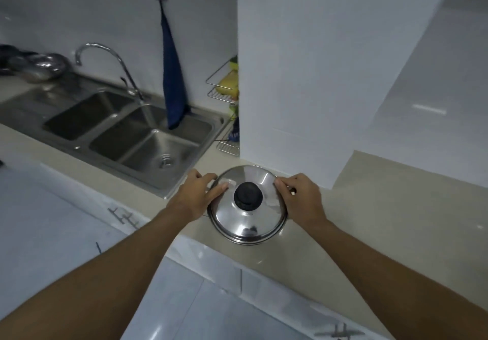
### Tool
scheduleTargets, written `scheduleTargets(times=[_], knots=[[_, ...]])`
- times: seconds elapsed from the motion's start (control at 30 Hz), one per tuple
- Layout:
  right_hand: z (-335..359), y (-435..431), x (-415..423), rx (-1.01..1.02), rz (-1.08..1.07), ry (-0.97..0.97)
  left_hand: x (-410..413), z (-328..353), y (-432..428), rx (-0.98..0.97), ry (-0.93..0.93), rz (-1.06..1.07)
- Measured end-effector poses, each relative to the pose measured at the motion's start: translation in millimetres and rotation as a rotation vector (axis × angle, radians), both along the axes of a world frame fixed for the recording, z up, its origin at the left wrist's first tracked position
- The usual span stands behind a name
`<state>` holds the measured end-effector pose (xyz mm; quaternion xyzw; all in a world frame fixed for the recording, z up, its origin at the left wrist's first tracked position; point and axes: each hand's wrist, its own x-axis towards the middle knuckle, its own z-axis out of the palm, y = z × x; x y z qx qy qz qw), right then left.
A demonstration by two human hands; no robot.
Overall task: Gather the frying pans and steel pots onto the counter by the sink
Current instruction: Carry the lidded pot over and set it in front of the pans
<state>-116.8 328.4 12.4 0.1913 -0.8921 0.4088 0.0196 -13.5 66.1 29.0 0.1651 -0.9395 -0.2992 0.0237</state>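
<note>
The pot (pixel 248 224) sits on the counter (pixel 369 207) just right of the sink (pixel 158 149)

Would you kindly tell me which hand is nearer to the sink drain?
Left. The left hand grips the steel pot on its left side, close to the drain; the right hand grips its right side, farther away.

A shiny silver lid (pixel 247 215) with a black knob (pixel 248 195) sits on a beige bench (pixel 383 207), beside a grey steel sink (pixel 148 133), a dark blue towel (pixel 173 81) and white wall tiles (pixel 317 62).
</note>
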Motion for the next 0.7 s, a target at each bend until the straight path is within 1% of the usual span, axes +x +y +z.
scheduleTargets(times=[0.3, 0.63, 0.7], knots=[[17, -189, 53, -0.058, 0.245, 0.000, 115, 19, -154, -0.036, 0.012, 0.251], [24, -385, 60, -0.084, 0.514, 0.062, 178, 28, -297, -0.055, -0.012, 0.523], [22, -424, 59, -0.079, 0.551, 0.039, 183, 31, -326, -0.051, -0.028, 0.567]])
